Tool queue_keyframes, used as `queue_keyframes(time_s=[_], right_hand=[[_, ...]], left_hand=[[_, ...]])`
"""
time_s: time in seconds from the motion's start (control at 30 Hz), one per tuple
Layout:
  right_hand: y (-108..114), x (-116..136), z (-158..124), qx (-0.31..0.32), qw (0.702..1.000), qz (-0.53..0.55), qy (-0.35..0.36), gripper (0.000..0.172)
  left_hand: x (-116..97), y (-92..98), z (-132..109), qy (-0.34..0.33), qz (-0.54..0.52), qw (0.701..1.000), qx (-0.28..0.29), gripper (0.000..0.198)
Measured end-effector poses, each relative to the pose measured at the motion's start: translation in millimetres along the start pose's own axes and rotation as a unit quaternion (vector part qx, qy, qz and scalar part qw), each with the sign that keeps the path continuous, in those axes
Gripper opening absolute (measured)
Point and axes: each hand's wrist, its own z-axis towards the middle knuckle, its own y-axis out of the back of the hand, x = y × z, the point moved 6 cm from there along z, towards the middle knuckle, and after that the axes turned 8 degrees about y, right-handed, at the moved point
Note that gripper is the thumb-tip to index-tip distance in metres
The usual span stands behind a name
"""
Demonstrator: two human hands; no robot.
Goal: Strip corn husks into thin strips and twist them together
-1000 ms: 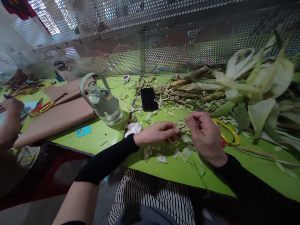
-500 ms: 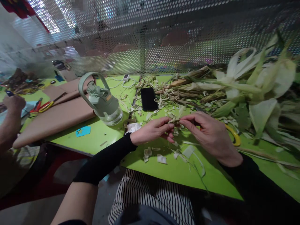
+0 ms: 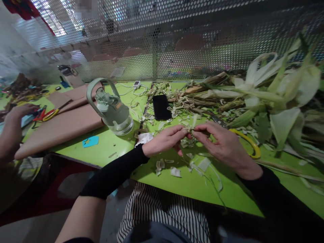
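My left hand and my right hand meet fingertip to fingertip just above the green table. Both pinch a small pale strip of corn husk between thumb and fingers. Several cut husk scraps lie on the table below the hands. Yellow-handled scissors lie flat just right of my right hand, partly hidden by it.
A heap of corn husks and stalks fills the right and back. A black phone and a green-lidded water bottle stand behind my hands. Brown cardboard and red scissors lie left, by another person's hand. A perforated metal screen closes the back.
My right hand turned palm down and came to meet my left hand; both now pinch the husk strip. The other person's hand at left dropped onto the table.
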Motion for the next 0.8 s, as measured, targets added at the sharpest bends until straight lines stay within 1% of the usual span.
queue_keyframes(time_s=[0.13, 0.23, 0.3, 0.37, 0.47, 0.5, 0.57, 0.67, 0.7, 0.8], right_hand=[[0, 0, 0, 0.016, 1.000, 0.021, -0.005, 0.034], [8, 1, 2, 0.038, 0.999, 0.024, -0.001, 0.040], [16, -1, 2, 0.038, 0.999, 0.017, -0.006, 0.044], [20, -4, 2, 0.042, 0.998, 0.026, -0.028, 0.047], [16, -10, 1, 0.061, 0.991, 0.073, -0.089, 0.054], [13, -11, 0, 0.059, 0.989, 0.090, -0.105, 0.056], [9, -10, 0, 0.033, 0.985, 0.119, -0.122, 0.054], [2, -8, -1, -0.010, 0.979, 0.154, -0.136, 0.048], [-1, -8, -2, -0.018, 0.975, 0.167, -0.144, 0.047], [-5, -8, -3, -0.040, 0.967, 0.197, -0.157, 0.044]], left_hand=[[4, 0.4, 3, -0.001, -0.017, 1.000, -0.001, 0.039], [3, 0.1, 2, -0.003, -0.012, 1.000, 0.012, 0.041], [1, 1.2, 1, -0.007, -0.005, 1.000, 0.011, 0.041], [-2, 2.6, 0, -0.011, 0.008, 1.000, 0.006, 0.042], [-4, -0.7, -1, -0.012, 0.046, 0.999, 0.023, 0.042], [-4, -3.2, -1, -0.012, 0.060, 0.998, 0.032, 0.041], [-4, -7.5, -2, -0.013, 0.078, 0.996, 0.037, 0.037], [-3, -8.3, -4, -0.022, 0.081, 0.996, -0.005, 0.026], [-3, -8.2, -5, -0.031, 0.080, 0.996, -0.018, 0.026], [-6, -8.1, -7, -0.079, 0.113, 0.990, -0.042, 0.038]])
